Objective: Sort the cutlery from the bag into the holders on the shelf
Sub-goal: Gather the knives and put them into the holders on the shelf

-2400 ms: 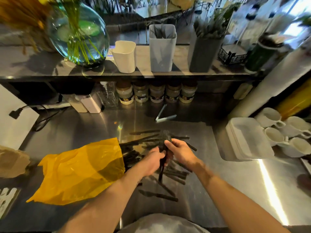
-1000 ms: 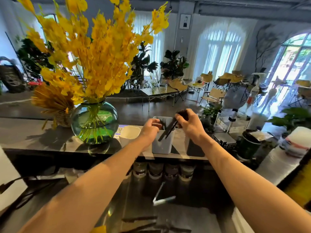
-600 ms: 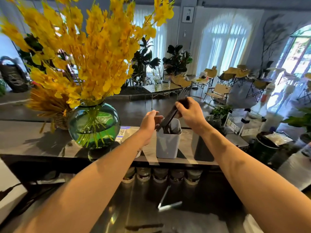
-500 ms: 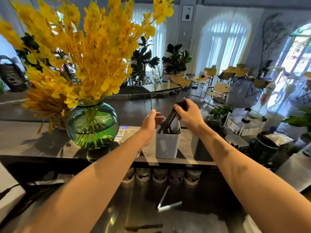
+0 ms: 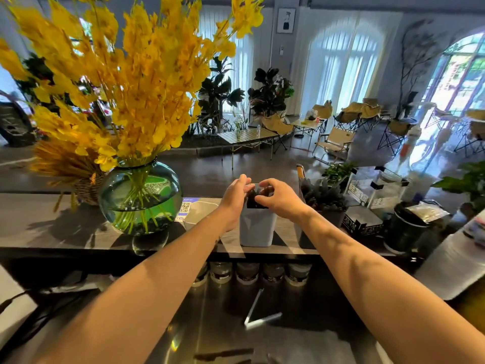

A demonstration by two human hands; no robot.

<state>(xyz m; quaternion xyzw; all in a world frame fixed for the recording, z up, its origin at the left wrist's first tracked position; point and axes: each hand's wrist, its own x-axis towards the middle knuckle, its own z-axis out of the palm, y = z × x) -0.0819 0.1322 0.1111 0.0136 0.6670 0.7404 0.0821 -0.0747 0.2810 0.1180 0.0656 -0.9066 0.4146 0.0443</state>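
Left hand (image 5: 235, 197), right hand (image 5: 279, 199) over white holder (image 5: 256, 229), cutlery (image 5: 252, 203) mostly hidden — fingers' (image 5: 267, 183) grip unclear

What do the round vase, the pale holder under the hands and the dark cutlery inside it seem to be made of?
The round vase looks like clear, green-tinted glass, glossy; stems show through it. The pale holder is probably plastic, matte grey with smooth walls; ceramic is possible. The dark cutlery is likely black plastic, dull without metallic shine, though little of it shows.
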